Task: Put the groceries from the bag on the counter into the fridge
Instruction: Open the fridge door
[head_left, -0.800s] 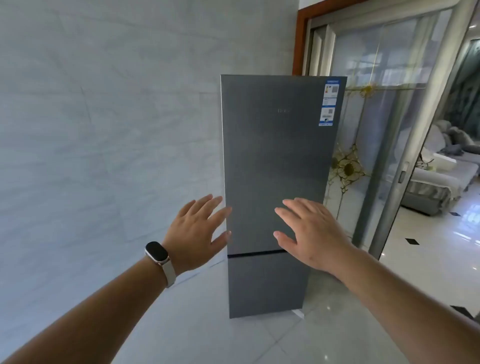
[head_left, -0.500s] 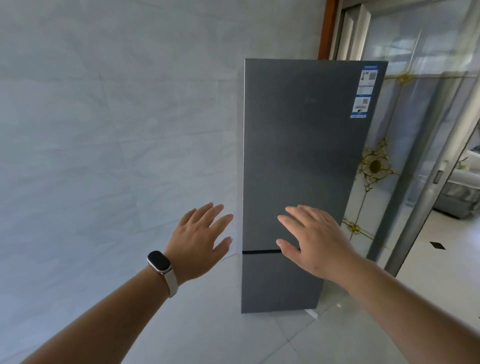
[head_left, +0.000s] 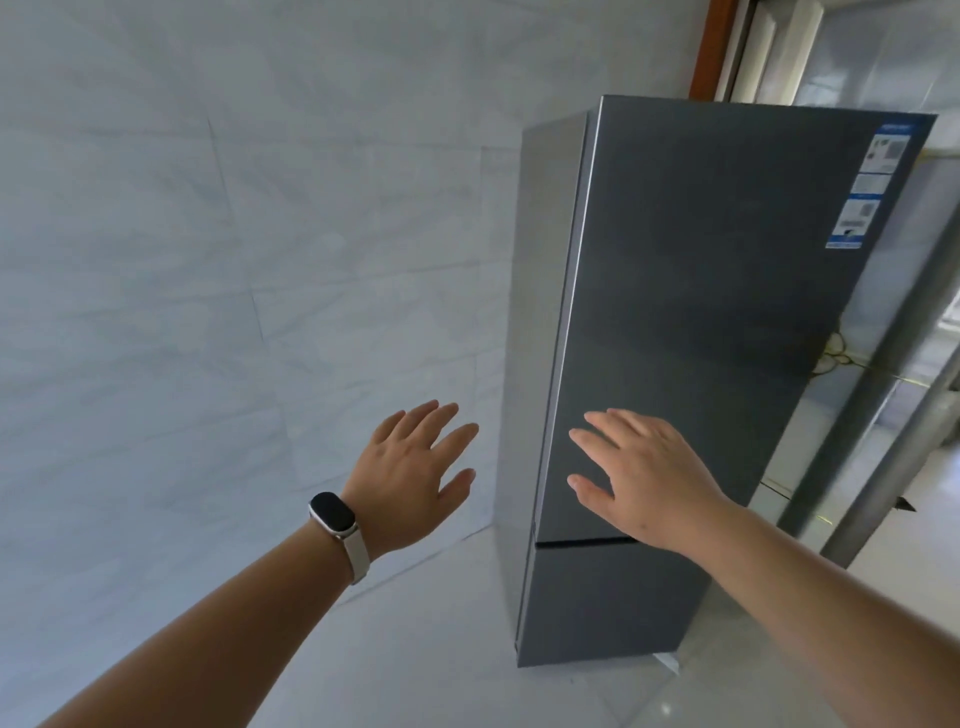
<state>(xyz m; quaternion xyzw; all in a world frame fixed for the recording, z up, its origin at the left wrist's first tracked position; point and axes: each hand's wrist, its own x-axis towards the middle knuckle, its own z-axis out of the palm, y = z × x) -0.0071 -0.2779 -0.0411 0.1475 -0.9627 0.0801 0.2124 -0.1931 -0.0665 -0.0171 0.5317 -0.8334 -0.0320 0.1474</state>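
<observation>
Fridge: the grey fridge (head_left: 701, 312) stands on the floor (head_left: 415, 649), its back to the tiled wall (head_left: 208, 260) at the floor's far edge. Both doors are shut.
Doors: a tall upper door (head_left: 727, 364) sits over a shorter lower door (head_left: 608, 608), with a dark seam (head_left: 587, 543) between them. No handle shows on the front.
Groceries: the bag, the groceries and the desk that carries them are out of view.
Left hand: the left hand (head_left: 410, 478), with a watch (head_left: 332, 514) on the wrist, hangs in the air beside the fridge's left edge. Its fingers (head_left: 457, 436) are spread and released and hold nothing.
Right hand: the right hand (head_left: 644, 478) is over the lower part of the upper door. Its fingers (head_left: 592, 441) are straight and released; contact with the door cannot be told.
Surroundings: printed labels (head_left: 862, 187) sit at the door's top right corner, and a glass sliding door (head_left: 909, 415) is behind the fridge on the right.
Step in hand: likely reaching to open the upper door.
Risk, grip: with no handle visible, fingers may slide off the smooth edge, or pull on the hinge side, which cannot be told from here.
Risk, order: both hands are empty, so an opened door may stand open while the groceries are fetched.
Risk, swing: a hard pull could drive the door against the near wall.
</observation>
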